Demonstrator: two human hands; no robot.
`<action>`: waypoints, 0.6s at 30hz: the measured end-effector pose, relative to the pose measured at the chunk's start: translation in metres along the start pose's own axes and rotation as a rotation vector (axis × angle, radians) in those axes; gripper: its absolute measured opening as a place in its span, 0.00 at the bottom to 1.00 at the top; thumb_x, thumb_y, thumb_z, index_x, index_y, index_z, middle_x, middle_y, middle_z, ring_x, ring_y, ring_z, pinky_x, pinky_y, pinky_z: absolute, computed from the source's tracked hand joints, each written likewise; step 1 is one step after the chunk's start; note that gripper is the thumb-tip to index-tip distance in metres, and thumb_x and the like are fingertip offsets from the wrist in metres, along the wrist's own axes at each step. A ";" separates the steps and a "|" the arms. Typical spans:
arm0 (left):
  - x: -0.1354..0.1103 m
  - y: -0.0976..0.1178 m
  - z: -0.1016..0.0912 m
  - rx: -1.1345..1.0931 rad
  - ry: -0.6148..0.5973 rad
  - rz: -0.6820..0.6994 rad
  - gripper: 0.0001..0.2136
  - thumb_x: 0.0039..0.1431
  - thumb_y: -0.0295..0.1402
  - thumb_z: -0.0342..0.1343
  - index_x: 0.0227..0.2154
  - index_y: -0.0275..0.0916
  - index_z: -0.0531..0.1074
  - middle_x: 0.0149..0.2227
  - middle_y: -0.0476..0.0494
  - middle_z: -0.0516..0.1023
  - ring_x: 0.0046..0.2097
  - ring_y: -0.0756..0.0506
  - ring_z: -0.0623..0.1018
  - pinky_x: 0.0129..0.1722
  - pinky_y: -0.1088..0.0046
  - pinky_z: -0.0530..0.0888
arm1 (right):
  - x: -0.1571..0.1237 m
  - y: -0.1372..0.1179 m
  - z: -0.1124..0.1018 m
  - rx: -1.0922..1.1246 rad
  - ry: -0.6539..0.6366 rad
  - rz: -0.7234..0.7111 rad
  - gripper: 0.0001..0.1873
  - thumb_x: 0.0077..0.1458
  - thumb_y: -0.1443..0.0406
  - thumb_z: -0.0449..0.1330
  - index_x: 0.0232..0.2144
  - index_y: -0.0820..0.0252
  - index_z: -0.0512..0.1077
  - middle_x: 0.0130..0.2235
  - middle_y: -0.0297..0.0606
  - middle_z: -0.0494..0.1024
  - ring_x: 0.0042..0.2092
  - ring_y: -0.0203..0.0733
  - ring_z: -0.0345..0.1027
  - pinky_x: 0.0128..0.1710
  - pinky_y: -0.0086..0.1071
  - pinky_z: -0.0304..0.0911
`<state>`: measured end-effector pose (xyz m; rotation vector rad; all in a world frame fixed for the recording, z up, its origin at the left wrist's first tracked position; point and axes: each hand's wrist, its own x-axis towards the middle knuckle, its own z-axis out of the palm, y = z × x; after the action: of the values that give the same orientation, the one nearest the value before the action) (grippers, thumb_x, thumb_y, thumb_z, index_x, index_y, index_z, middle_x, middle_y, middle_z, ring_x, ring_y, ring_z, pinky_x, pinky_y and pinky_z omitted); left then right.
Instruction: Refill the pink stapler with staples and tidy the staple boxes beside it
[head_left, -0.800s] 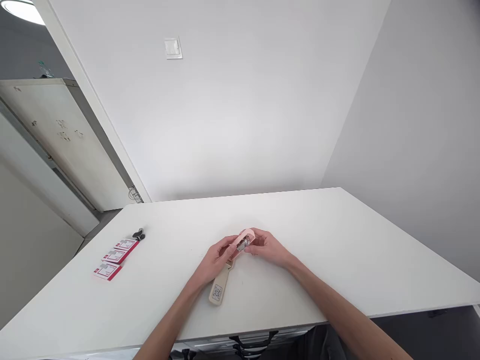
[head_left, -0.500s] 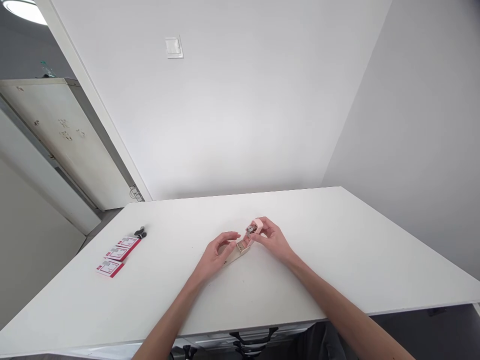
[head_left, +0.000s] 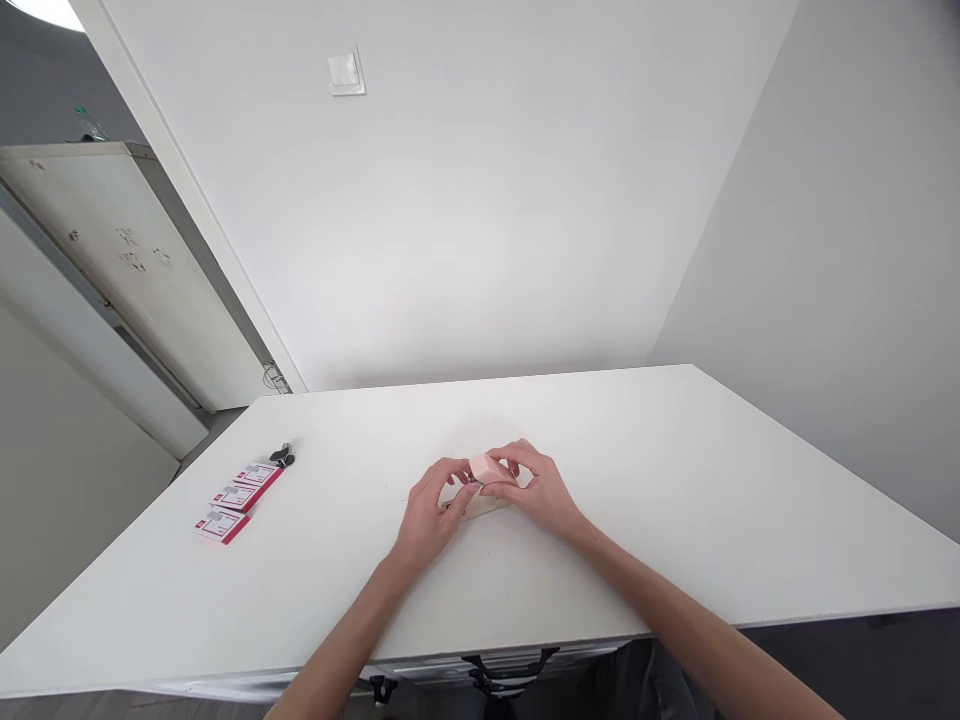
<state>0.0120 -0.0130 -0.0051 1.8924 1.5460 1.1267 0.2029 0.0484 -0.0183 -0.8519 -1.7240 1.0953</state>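
A small pink-and-cream device that looks like a stapler is between my two hands, near the middle of the white table. Its pink top part is tilted over a long cream base, which lies on the tabletop. My right hand grips the pink part from the right, thumb in front and fingers behind. From the left, the curled fingers and thumb of my left hand close on the device's near end. The fingers hide much of the base and the inner metal parts.
Several red-and-white cards or flat packets lie in a slanting row at the table's left. Beside them is a small black clip-like item. The white table meets a wall behind; drawer handles show below its front edge.
The pink top has swung down to the left over the base, covering the metal parts seen before. My right hand moved with it, and my left fingers closed in against it.
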 end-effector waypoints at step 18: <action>0.005 -0.009 0.006 0.129 -0.106 0.084 0.10 0.69 0.43 0.51 0.39 0.43 0.71 0.40 0.45 0.76 0.42 0.43 0.73 0.39 0.67 0.71 | 0.005 0.003 -0.009 0.448 -0.179 0.174 0.22 0.57 0.45 0.63 0.47 0.50 0.71 0.50 0.40 0.75 0.44 0.44 0.71 0.41 0.37 0.69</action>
<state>0.0115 -0.0048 -0.0138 2.0843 1.5258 0.9651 0.2102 0.0564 -0.0177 -0.6407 -1.4750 1.6413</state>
